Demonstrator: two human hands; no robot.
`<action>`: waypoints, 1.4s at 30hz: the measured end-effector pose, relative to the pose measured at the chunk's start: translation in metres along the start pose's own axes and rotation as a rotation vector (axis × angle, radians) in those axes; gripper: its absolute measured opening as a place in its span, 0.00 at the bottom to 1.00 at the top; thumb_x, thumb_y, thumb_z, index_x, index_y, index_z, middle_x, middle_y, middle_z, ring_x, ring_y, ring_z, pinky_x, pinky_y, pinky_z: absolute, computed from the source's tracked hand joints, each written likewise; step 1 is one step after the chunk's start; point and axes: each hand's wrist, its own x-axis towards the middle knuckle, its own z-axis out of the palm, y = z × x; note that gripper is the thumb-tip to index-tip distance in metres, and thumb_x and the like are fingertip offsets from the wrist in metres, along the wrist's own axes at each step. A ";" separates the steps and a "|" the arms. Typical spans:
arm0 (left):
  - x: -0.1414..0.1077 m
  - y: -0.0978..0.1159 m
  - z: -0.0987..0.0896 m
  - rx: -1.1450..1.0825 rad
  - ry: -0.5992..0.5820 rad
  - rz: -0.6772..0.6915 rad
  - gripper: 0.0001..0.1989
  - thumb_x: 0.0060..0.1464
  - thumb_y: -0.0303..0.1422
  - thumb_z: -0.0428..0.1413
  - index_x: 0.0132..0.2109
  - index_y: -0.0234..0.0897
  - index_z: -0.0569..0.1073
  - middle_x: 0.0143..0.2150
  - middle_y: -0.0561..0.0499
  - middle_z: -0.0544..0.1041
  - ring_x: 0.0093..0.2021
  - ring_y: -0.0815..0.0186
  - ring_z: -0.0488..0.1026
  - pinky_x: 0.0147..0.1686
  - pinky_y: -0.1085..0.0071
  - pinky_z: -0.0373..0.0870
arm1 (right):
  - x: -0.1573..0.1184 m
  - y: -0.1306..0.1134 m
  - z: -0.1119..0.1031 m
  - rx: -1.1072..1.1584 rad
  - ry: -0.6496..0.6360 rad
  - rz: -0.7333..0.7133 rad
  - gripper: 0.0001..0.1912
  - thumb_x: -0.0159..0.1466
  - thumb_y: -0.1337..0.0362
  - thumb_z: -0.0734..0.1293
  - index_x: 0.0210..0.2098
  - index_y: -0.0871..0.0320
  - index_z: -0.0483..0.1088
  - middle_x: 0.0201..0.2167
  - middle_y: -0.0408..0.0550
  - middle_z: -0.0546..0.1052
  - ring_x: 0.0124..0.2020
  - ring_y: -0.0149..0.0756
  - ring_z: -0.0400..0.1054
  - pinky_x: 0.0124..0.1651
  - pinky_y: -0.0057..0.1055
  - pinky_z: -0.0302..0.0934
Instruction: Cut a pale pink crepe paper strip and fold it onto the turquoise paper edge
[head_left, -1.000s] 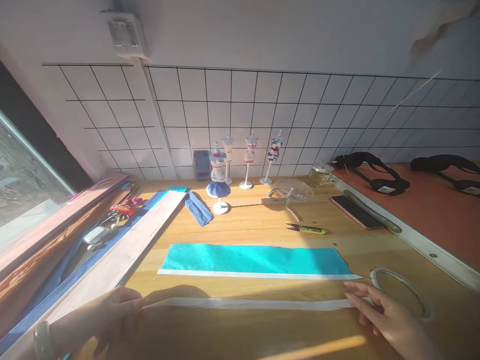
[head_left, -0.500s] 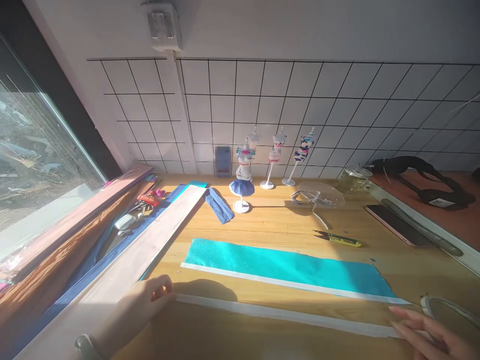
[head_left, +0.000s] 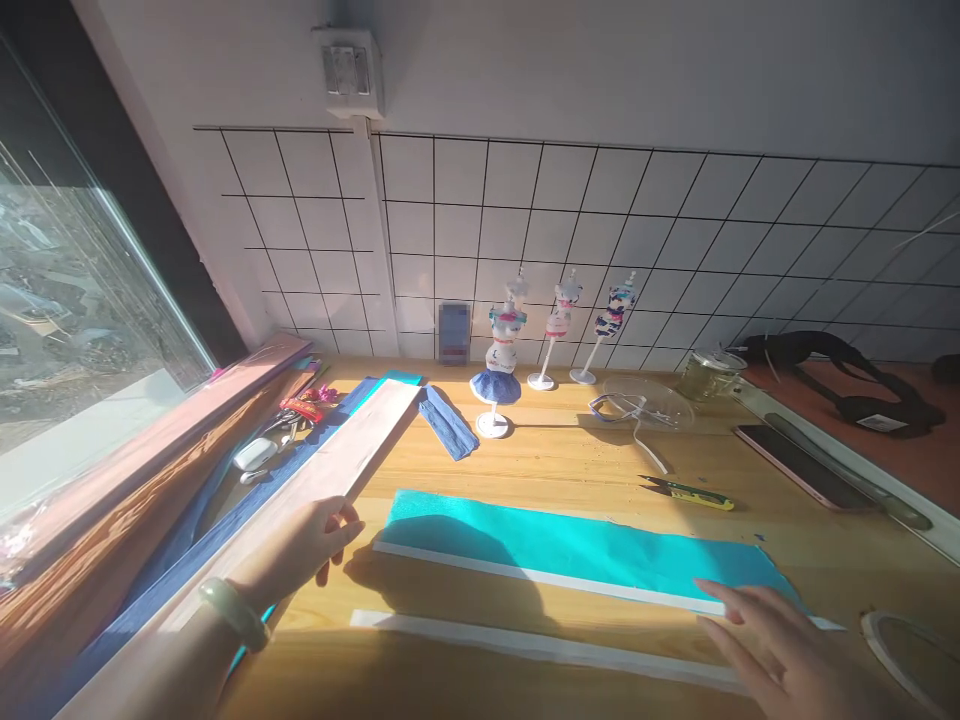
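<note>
While the loose white strip (head_left: pixel 540 642) lies nearest on the wooden table (head_left: pixel 315 640), both hands are above the tabletop. Right hand (head_left: pixel 772 640): over the strip's right end, thumb and forefinger parted, fingers loosely spread; contact with the strip, cannot tell. Left hand (head_left: pixel 330 545): beyond the strip's left end and apart from it, just beside the left end of the turquoise cloth (head_left: pixel 570 540); fingers loosely curled, no item visible in them; whether thumb and fingertip meet, cannot tell. One pale bangle (head_left: pixel 234 612), on the left wrist. Turquoise cloth: flat beyond the loose strip, with a white border strip (head_left: pixel 525 575) along its near edge; its right part is partly behind the right hand.

Changes from the earlier frames: left end of the loose strip, formerly at the left fingers, now free and in full view; left hand shifted away toward the cloth, its shadow now falling across the cloth's left part.

At right, one white ring (head_left: pixel 892 650). At left, one long pale pink piece (head_left: pixel 330 465), slanting away. Farther: yellow-handled snips (head_left: pixel 690 494), one phone (head_left: pixel 802 465), one folded blue cloth (head_left: pixel 448 423), one clear disc (head_left: pixel 660 408). Farthest: four small dress forms, the front one (head_left: pixel 499 365) in a blue skirt, and one lidded jar (head_left: pixel 709 375) before the gridded wall (head_left: pixel 465 230).
</note>
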 end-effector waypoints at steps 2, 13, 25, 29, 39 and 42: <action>0.016 0.003 0.003 -0.005 0.088 0.051 0.14 0.50 0.43 0.48 0.33 0.36 0.68 0.20 0.54 0.71 0.15 0.68 0.67 0.18 0.73 0.58 | 0.007 -0.060 0.012 0.055 -0.105 -0.121 0.11 0.60 0.55 0.60 0.41 0.46 0.70 0.34 0.47 0.74 0.28 0.35 0.70 0.28 0.28 0.63; 0.028 -0.003 0.009 -0.245 0.176 0.115 0.14 0.52 0.42 0.46 0.34 0.37 0.69 0.15 0.56 0.67 0.17 0.69 0.65 0.17 0.75 0.57 | 0.067 -0.272 0.087 -0.027 -0.468 -0.666 0.10 0.62 0.72 0.59 0.32 0.55 0.70 0.29 0.43 0.72 0.30 0.32 0.67 0.33 0.27 0.59; 0.036 -0.016 0.011 -0.339 0.167 0.158 0.12 0.51 0.39 0.47 0.33 0.36 0.70 0.16 0.56 0.68 0.18 0.70 0.66 0.19 0.75 0.60 | 0.073 -0.302 0.122 -0.148 -0.476 -0.653 0.14 0.57 0.80 0.56 0.32 0.59 0.67 0.31 0.48 0.73 0.33 0.36 0.69 0.35 0.29 0.59; 0.034 -0.015 0.010 -0.330 0.166 0.166 0.11 0.51 0.38 0.48 0.33 0.36 0.69 0.16 0.57 0.67 0.17 0.70 0.65 0.20 0.74 0.60 | 0.074 -0.300 0.120 -0.120 -0.486 -0.641 0.13 0.57 0.79 0.56 0.31 0.59 0.67 0.31 0.48 0.73 0.33 0.37 0.69 0.35 0.30 0.59; 0.035 -0.016 0.011 -0.303 0.183 0.163 0.12 0.52 0.40 0.48 0.34 0.37 0.70 0.15 0.57 0.67 0.18 0.69 0.66 0.20 0.75 0.59 | 0.075 -0.300 0.117 -0.059 -0.494 -0.598 0.09 0.60 0.74 0.56 0.32 0.59 0.66 0.32 0.49 0.73 0.35 0.37 0.69 0.36 0.30 0.59; 0.034 -0.016 0.011 -0.301 0.181 0.156 0.12 0.51 0.40 0.48 0.33 0.37 0.70 0.16 0.57 0.68 0.18 0.69 0.66 0.19 0.75 0.59 | 0.075 -0.302 0.117 -0.057 -0.508 -0.586 0.11 0.60 0.75 0.55 0.32 0.59 0.66 0.32 0.49 0.73 0.35 0.38 0.69 0.37 0.30 0.59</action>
